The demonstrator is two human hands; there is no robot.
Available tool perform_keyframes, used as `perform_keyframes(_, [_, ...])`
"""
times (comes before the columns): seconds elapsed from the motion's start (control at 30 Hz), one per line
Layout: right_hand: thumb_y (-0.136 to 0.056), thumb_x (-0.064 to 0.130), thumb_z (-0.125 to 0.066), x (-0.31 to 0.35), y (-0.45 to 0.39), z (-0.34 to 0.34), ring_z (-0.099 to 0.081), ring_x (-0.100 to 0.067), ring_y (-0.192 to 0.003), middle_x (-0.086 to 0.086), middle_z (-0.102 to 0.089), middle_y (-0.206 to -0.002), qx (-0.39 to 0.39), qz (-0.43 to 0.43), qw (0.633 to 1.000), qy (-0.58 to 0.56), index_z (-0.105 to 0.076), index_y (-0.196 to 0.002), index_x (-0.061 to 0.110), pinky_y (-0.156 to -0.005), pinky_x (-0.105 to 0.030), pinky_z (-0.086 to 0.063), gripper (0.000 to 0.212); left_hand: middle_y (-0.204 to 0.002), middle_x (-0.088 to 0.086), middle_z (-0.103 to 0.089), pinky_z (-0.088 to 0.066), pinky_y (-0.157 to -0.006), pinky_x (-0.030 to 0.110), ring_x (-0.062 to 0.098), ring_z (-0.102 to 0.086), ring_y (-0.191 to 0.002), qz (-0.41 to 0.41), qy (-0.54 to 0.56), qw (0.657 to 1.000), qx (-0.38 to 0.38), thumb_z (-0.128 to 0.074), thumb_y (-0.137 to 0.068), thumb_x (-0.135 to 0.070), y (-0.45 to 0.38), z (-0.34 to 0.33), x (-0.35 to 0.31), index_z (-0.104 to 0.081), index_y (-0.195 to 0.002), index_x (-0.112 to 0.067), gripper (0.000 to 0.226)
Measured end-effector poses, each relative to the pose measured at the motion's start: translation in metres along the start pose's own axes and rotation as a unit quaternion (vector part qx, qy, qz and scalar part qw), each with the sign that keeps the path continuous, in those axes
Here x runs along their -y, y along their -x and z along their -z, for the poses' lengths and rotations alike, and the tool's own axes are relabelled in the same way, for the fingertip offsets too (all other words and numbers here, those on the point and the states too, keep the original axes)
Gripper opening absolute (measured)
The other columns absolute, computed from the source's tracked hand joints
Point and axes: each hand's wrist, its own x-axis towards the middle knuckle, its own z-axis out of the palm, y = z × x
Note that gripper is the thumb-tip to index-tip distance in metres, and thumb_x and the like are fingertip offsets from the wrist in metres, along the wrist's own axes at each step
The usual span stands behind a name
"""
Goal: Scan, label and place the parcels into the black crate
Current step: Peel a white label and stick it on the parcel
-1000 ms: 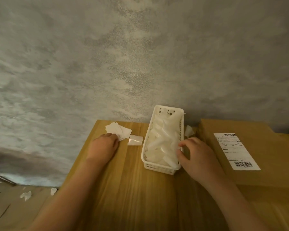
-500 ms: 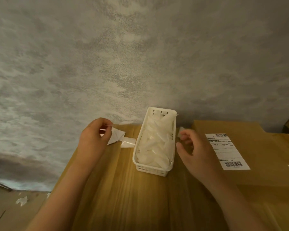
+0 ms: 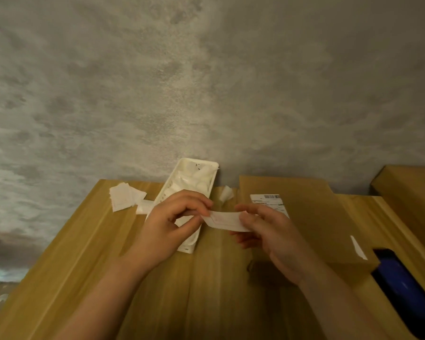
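Both hands hold one small white label (image 3: 225, 220) in the air above the wooden table (image 3: 96, 253). My left hand (image 3: 172, 224) pinches its left end and my right hand (image 3: 268, 231) pinches its right end. To the right lies a flat brown cardboard parcel (image 3: 314, 217) with a printed barcode label (image 3: 268, 201) on top, partly hidden by my right hand. A second brown parcel (image 3: 412, 200) sits at the far right. The black crate is not in view.
A white slotted basket (image 3: 194, 177) of white paper scraps stands behind my left hand. A small stack of white labels (image 3: 124, 196) lies at the table's back left. A dark blue object (image 3: 407, 290) shows at the lower right edge. A grey wall rises behind.
My left hand lifted a label from the stack at the back left and moved right. My right hand left the basket's side and took the label's other end. The view shifted right.
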Motion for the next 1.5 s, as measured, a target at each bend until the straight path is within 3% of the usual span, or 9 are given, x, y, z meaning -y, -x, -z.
perform_keyframes(0.1, [-0.092, 0.017, -0.063, -0.002, 0.009, 0.017, -0.072, -0.018, -0.084, -0.005, -0.072, -0.101, -0.014, 0.013, 1.0, 0.018, -0.067, -0.111, 0.025, -0.072, -0.029, -0.058, 0.02, -0.111, -0.013, -0.067, -0.052, -0.086, 0.018, 0.013, -0.064, -0.11, 0.028, 0.006, 1.0, -0.001, -0.062, -0.089, -0.013, 0.001, -0.021, -0.006, -0.07, -0.102, -0.021, 0.017])
perform_keyframes(0.23, [-0.092, 0.021, -0.063, -0.005, 0.019, 0.035, -0.07, -0.008, -0.092, 0.003, -0.071, -0.104, -0.085, 0.082, 0.991, 0.069, -0.059, -0.115, 0.028, -0.067, -0.024, -0.059, 0.024, -0.11, -0.015, -0.069, -0.054, -0.083, 0.019, 0.005, -0.066, -0.104, 0.157, 0.036, 0.987, -0.013, -0.06, -0.094, -0.004, 0.006, -0.047, -0.021, -0.057, -0.121, -0.025, 0.034])
perform_keyframes(0.33, [-0.091, 0.024, -0.063, -0.007, 0.023, 0.045, -0.07, -0.006, -0.092, 0.006, -0.07, -0.106, -0.125, 0.141, 0.977, 0.099, -0.056, -0.113, 0.03, -0.062, -0.021, -0.058, 0.023, -0.092, -0.007, -0.073, -0.051, -0.076, 0.015, 0.004, -0.068, -0.087, 0.224, 0.042, 0.974, -0.018, -0.055, -0.098, -0.011, 0.009, -0.059, -0.029, -0.064, -0.107, -0.018, 0.015])
perform_keyframes(0.4, [-0.091, 0.025, -0.063, -0.008, 0.025, 0.051, -0.071, -0.007, -0.091, 0.007, -0.07, -0.106, -0.137, 0.158, 0.972, 0.105, -0.056, -0.11, 0.032, -0.06, -0.022, -0.058, 0.022, -0.084, -0.001, -0.074, -0.051, -0.072, 0.016, 0.004, -0.066, -0.076, 0.242, 0.054, 0.969, -0.003, -0.053, -0.099, -0.01, 0.011, -0.063, -0.033, -0.068, -0.098, -0.014, 0.015])
perform_keyframes(0.63, [-0.09, 0.027, -0.062, -0.006, 0.029, 0.059, -0.072, -0.007, -0.088, 0.005, -0.071, -0.107, -0.147, 0.178, 0.964, 0.13, -0.056, -0.115, 0.026, -0.057, -0.02, -0.057, 0.025, -0.084, 0.006, -0.075, -0.054, -0.079, 0.022, 0.023, -0.069, -0.084, 0.25, 0.088, 0.963, 0.042, -0.058, -0.096, -0.01, 0.012, -0.072, -0.042, -0.069, -0.092, -0.014, 0.013])
perform_keyframes(0.9, [-0.09, 0.027, -0.062, -0.007, 0.029, 0.059, -0.07, -0.003, -0.088, 0.004, -0.071, -0.105, -0.14, 0.19, 0.963, 0.133, -0.055, -0.115, 0.025, -0.057, -0.018, -0.056, 0.026, -0.082, 0.004, -0.076, -0.054, -0.082, 0.023, 0.02, -0.071, -0.083, 0.251, 0.097, 0.962, 0.047, -0.06, -0.095, -0.01, 0.011, -0.073, -0.045, -0.069, -0.092, -0.012, 0.009])
perform_keyframes(1.17, [-0.09, 0.027, -0.061, -0.009, 0.028, 0.058, -0.071, -0.011, -0.092, 0.0, -0.071, -0.109, -0.133, 0.196, 0.963, 0.125, -0.055, -0.115, 0.026, -0.059, -0.021, -0.057, 0.026, -0.081, 0.005, -0.075, -0.053, -0.079, 0.019, 0.013, -0.071, -0.08, 0.24, 0.111, 0.963, 0.045, -0.059, -0.094, -0.005, 0.012, -0.073, -0.044, -0.068, -0.092, -0.008, 0.01])
perform_keyframes(1.5, [-0.091, 0.026, -0.061, -0.014, 0.024, 0.059, -0.069, -0.01, -0.095, 0.001, -0.068, -0.115, -0.122, 0.208, 0.959, 0.147, -0.053, -0.117, 0.028, -0.061, -0.018, -0.057, 0.027, -0.085, 0.006, -0.074, -0.056, -0.08, 0.025, 0.022, -0.07, -0.084, 0.217, 0.11, 0.968, 0.054, -0.057, -0.094, 0.001, 0.013, -0.072, -0.041, -0.068, -0.093, -0.008, 0.015])
